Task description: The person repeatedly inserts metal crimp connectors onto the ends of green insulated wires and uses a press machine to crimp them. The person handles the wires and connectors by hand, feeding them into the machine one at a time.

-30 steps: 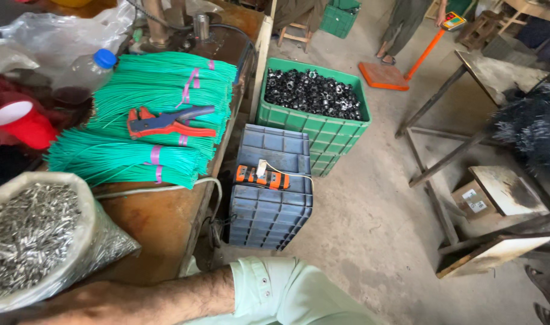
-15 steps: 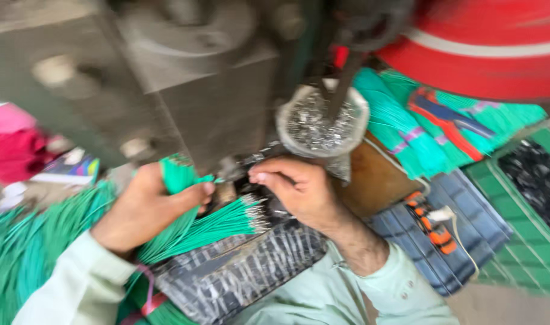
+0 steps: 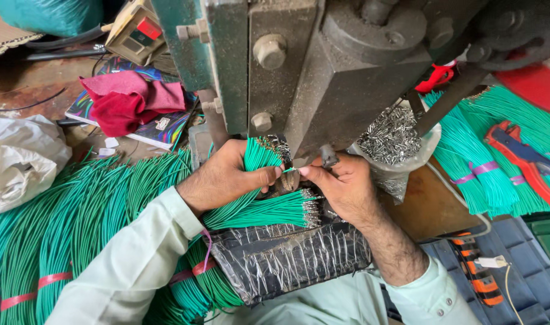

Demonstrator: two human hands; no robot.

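My left hand (image 3: 229, 177) grips a bunch of short green wires (image 3: 257, 155) with metal tips, held upright under a heavy grey press machine (image 3: 323, 66). My right hand (image 3: 341, 186) pinches a single green wire (image 3: 292, 170) between thumb and forefinger, right beside the left hand's thumb, at the foot of the press. Below both hands a second fan of green wires with metal terminals (image 3: 269, 212) lies on a black tape-wrapped pad (image 3: 287, 259).
Long bundles of green wire (image 3: 64, 229) tied with pink tape fill the left. A bag of small metal terminals (image 3: 392, 135) sits right of the press, with more green bundles (image 3: 473, 156) and a red-handled crimping tool (image 3: 522, 159). A red cloth (image 3: 127, 102) and white bag (image 3: 19, 159) lie at left.
The view swung from the bench and crates to the press. Since half a second ago both hands have moved closer under the machine, the right now pinching one wire.
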